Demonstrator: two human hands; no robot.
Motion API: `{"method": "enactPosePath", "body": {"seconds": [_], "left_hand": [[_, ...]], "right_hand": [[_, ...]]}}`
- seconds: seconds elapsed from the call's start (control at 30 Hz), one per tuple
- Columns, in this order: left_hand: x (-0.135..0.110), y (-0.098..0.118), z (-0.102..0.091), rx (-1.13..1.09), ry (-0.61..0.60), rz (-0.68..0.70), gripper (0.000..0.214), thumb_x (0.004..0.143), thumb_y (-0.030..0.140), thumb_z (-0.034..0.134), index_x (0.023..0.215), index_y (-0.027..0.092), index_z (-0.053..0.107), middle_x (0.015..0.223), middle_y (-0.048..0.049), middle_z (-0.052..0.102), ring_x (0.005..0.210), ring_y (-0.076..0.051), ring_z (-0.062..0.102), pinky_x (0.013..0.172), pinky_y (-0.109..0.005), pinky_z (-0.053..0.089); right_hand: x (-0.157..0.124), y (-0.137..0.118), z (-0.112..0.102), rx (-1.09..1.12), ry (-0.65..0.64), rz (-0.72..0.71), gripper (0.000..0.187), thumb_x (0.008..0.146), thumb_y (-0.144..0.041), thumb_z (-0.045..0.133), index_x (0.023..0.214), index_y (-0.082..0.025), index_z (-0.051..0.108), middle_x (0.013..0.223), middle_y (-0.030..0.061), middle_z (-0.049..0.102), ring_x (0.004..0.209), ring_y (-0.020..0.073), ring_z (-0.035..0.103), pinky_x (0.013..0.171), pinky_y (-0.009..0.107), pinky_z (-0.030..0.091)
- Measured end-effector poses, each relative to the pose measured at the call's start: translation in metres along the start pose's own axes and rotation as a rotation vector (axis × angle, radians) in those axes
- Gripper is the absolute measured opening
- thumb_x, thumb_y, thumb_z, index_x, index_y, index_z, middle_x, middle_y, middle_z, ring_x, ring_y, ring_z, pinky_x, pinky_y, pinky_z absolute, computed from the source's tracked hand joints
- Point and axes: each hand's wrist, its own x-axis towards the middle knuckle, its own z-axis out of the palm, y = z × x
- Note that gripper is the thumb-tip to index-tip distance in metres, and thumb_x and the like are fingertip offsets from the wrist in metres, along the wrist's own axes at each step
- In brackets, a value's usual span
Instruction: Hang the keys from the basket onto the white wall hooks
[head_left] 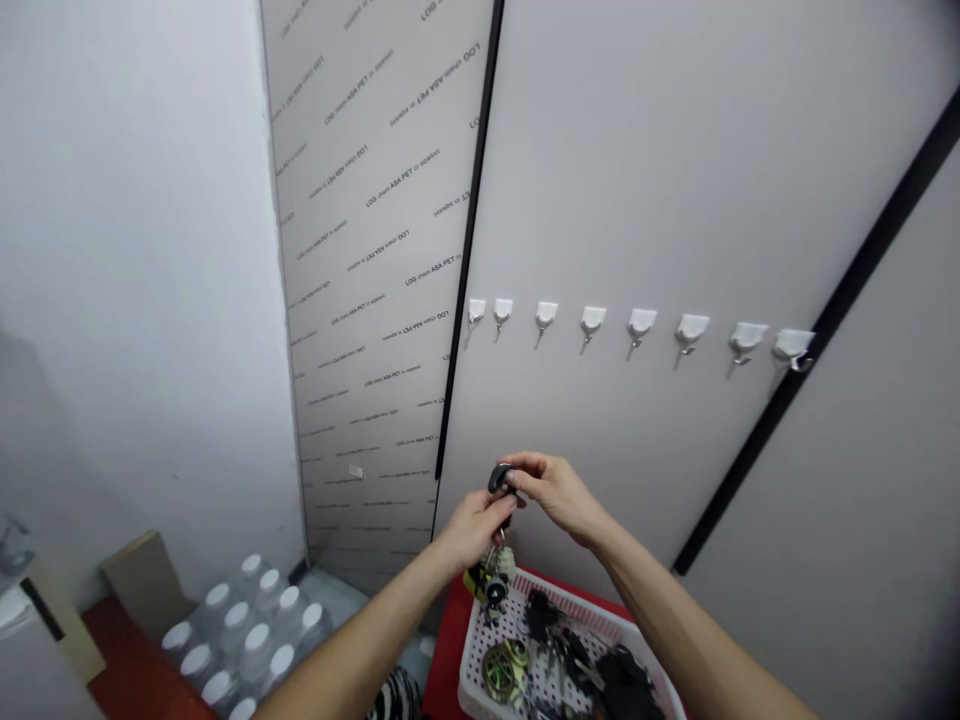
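Below the grey wall panel (637,180) and its row of hooks (592,320), above a white basket (474,650), both hands pinch one key bunch (495,578): right hand (559,492) on its black fob (500,477), left hand (471,527) just beneath. It is probably light, rigid and swinging, so best held by the fob.

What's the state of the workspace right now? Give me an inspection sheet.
Surface: red top at the bottom edge, bearing a white perforated basket.
Job's things: key bunch with a black fob, held just above the basket's left end.
Clutter: loose keys and fobs heaped in the basket.
Grippers: left hand and right hand both pinch the key bunch at its top.
Cables: nothing seen.
Surroundings: row of white wall hooks; film-covered panel; capped bottles and a cardboard box low on the left.
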Motion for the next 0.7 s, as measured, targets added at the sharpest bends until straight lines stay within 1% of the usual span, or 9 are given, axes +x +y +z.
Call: {"method": "enactPosePath", "body": {"seconds": [0.1, 0.2, 0.27, 0.37, 0.43, 0.53, 0.63, 0.7], "left_hand": [[-0.001, 0.006, -0.011, -0.128, -0.003, -0.018, 0.031, 0.063, 0.039, 0.042, 0.074, 0.011, 0.051, 0.047, 0.0046, 0.040, 0.040, -0.004, 0.035, 0.044, -0.019, 0.030], [0.002, 0.015, -0.022, -0.251, 0.020, -0.022, 0.031, 0.062, 0.039, 0.043, 0.074, 0.011, 0.050, 0.047, 0.0048, 0.042, 0.040, -0.004, 0.037, 0.048, -0.021, 0.035], [0.007, 0.024, -0.029, -0.297, 0.039, -0.008, 0.031, 0.062, 0.039, 0.044, 0.076, 0.012, 0.048, 0.049, 0.0039, 0.044, 0.041, -0.005, 0.039, 0.049, -0.022, 0.037], [0.022, 0.042, -0.037, -0.281, 0.104, 0.049, 0.029, 0.062, 0.037, 0.044, 0.077, 0.012, 0.047, 0.054, 0.0010, 0.049, 0.043, -0.006, 0.044, 0.046, -0.020, 0.036], [0.035, 0.057, -0.042, -0.247, 0.190, 0.115, 0.026, 0.064, 0.035, 0.044, 0.075, 0.012, 0.047, 0.056, 0.0000, 0.051, 0.044, -0.006, 0.045, 0.044, -0.018, 0.034], [0.055, 0.082, -0.050, -0.219, 0.316, 0.198, 0.021, 0.067, 0.030, 0.041, 0.074, 0.011, 0.048, 0.056, -0.0002, 0.051, 0.044, -0.005, 0.045, 0.042, -0.016, 0.032], [0.072, 0.101, -0.059, -0.186, 0.370, 0.243, 0.018, 0.069, 0.026, 0.038, 0.070, 0.011, 0.048, 0.053, 0.0001, 0.049, 0.041, -0.004, 0.044, 0.040, -0.015, 0.030], [0.081, 0.107, -0.064, -0.145, 0.399, 0.248, 0.018, 0.071, 0.024, 0.036, 0.067, 0.010, 0.047, 0.052, 0.0003, 0.048, 0.039, -0.004, 0.043, 0.039, -0.015, 0.030]], "right_hand": [[0.008, -0.003, 0.004, 0.115, -0.018, 0.010, 0.019, 0.054, -0.025, 0.056, 0.068, -0.013, 0.055, 0.048, -0.0049, 0.049, 0.040, 0.0038, 0.040, 0.042, 0.019, 0.031], [0.020, -0.009, 0.006, 0.268, -0.021, -0.002, 0.019, 0.052, -0.025, 0.058, 0.066, -0.013, 0.054, 0.054, -0.0026, 0.052, 0.044, 0.0043, 0.044, 0.046, 0.019, 0.035], [0.032, -0.017, 0.009, 0.347, 0.009, -0.027, 0.019, 0.051, -0.025, 0.059, 0.064, -0.012, 0.054, 0.058, -0.0011, 0.054, 0.046, 0.0047, 0.046, 0.049, 0.020, 0.038], [0.057, -0.034, 0.016, 0.357, 0.105, -0.082, 0.019, 0.049, -0.027, 0.060, 0.057, -0.012, 0.052, 0.052, -0.0017, 0.052, 0.042, 0.0037, 0.044, 0.044, 0.018, 0.039], [0.077, -0.048, 0.021, 0.339, 0.194, -0.131, 0.020, 0.048, -0.028, 0.061, 0.052, -0.011, 0.050, 0.046, -0.0030, 0.049, 0.037, 0.0023, 0.041, 0.038, 0.016, 0.036], [0.107, -0.069, 0.027, 0.336, 0.308, -0.193, 0.022, 0.048, -0.028, 0.061, 0.052, -0.012, 0.047, 0.040, -0.0053, 0.045, 0.033, 0.0018, 0.038, 0.033, 0.014, 0.034], [0.131, -0.084, 0.029, 0.313, 0.407, -0.199, 0.022, 0.050, -0.028, 0.061, 0.053, -0.013, 0.045, 0.036, -0.0069, 0.042, 0.031, 0.0024, 0.038, 0.031, 0.015, 0.034], [0.142, -0.089, 0.029, 0.296, 0.450, -0.186, 0.022, 0.051, -0.027, 0.060, 0.053, -0.014, 0.044, 0.035, -0.0074, 0.040, 0.030, 0.0024, 0.037, 0.030, 0.015, 0.035]]}}
